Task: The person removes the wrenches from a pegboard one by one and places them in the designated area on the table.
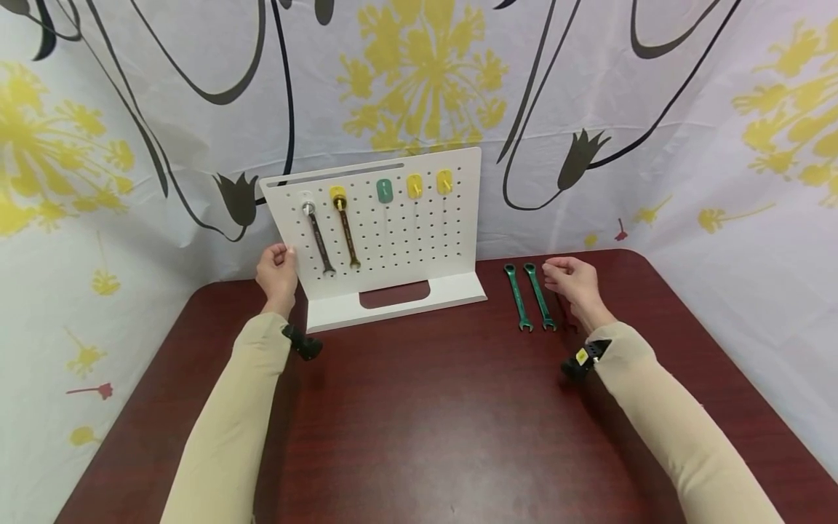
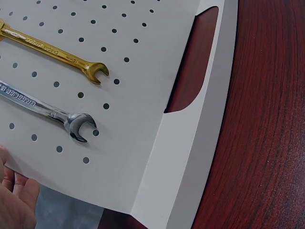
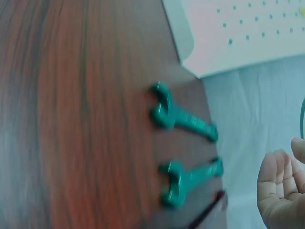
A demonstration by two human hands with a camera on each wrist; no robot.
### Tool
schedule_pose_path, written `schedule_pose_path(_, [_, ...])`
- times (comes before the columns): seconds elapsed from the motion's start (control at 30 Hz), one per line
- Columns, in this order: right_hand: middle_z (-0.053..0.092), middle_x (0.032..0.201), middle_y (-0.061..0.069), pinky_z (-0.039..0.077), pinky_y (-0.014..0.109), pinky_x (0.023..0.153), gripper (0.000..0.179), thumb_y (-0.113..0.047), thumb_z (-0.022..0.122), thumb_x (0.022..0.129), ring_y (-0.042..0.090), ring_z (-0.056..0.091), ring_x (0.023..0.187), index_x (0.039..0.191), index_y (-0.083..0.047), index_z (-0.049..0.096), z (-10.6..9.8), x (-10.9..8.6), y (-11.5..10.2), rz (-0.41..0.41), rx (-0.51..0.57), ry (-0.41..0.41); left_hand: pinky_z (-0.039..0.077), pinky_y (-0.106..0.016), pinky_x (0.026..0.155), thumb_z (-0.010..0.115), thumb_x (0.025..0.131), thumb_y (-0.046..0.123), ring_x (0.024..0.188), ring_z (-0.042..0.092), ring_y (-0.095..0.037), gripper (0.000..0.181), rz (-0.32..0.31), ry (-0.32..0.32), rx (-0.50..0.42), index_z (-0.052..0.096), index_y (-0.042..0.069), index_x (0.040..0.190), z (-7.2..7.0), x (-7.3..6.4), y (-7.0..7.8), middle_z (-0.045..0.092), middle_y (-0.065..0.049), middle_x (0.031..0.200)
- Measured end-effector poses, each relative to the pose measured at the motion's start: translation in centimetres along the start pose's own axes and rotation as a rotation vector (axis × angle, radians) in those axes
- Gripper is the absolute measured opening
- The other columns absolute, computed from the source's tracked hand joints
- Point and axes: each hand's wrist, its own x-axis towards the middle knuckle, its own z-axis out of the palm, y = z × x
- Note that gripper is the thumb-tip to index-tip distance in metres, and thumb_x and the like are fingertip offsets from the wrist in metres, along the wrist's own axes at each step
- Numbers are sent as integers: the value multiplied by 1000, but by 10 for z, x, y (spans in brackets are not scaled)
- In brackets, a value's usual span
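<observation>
A white pegboard [image 1: 393, 247] stands on its foot at the back of the table. My left hand [image 1: 278, 273] grips its left edge, thumb and fingers bent around it. On the board hang a silver combination wrench [image 1: 319, 240] and a gold combination wrench [image 1: 348, 231], open ends down. My right hand [image 1: 573, 281] is over the table's back right, fingers loosely bent and nothing in them. Below it lies a dark red wrench [image 3: 206, 212], partly hidden by the hand in the head view. Two green combination wrenches [image 1: 516, 297] lie side by side left of that hand.
A green hook [image 1: 385, 191] and two yellow hooks [image 1: 414, 186] on the board's right half hold no wrench. Right behind the dark red table [image 1: 425, 415] hangs a patterned white cloth [image 1: 406, 94], which also flanks both sides.
</observation>
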Motion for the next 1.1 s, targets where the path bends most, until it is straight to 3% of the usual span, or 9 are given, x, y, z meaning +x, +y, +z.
schedule_pose_path(0.2, [62, 76, -9, 54, 18, 66, 34, -14, 60, 92, 2, 61, 67, 116, 8, 54, 28, -1, -17, -62, 49, -40, 47, -27, 85, 53, 96, 24, 99, 53, -14, 31, 0, -6, 10, 56, 6, 121, 0, 1, 0, 59, -9, 115])
schedule_pose_path(0.6, [62, 80, 1, 55, 23, 69, 33, -7, 61, 90, 5, 62, 67, 115, 14, 54, 96, -4, -45, -105, 150, -117, 46, -25, 83, 55, 94, 23, 98, 54, -14, 30, 7, -7, -14, 58, 5, 118, 0, 1, -1, 60, -9, 112])
schedule_pose_path(0.77, [60, 79, -2, 55, 21, 68, 33, -5, 60, 90, 10, 62, 71, 115, 15, 54, 125, -7, -54, -117, 196, -163, 46, -25, 82, 56, 94, 23, 98, 54, -15, 29, 7, -8, -16, 57, 5, 118, 0, 1, -1, 60, -10, 113])
schedule_pose_path(1.1, [61, 86, 5, 55, 24, 75, 27, -2, 60, 90, 5, 61, 73, 112, 12, 57, 181, -17, -78, -173, 191, -255, 47, -26, 82, 56, 94, 22, 97, 55, -16, 29, 9, 9, -20, 58, 5, 117, 1, 1, -1, 61, -10, 112])
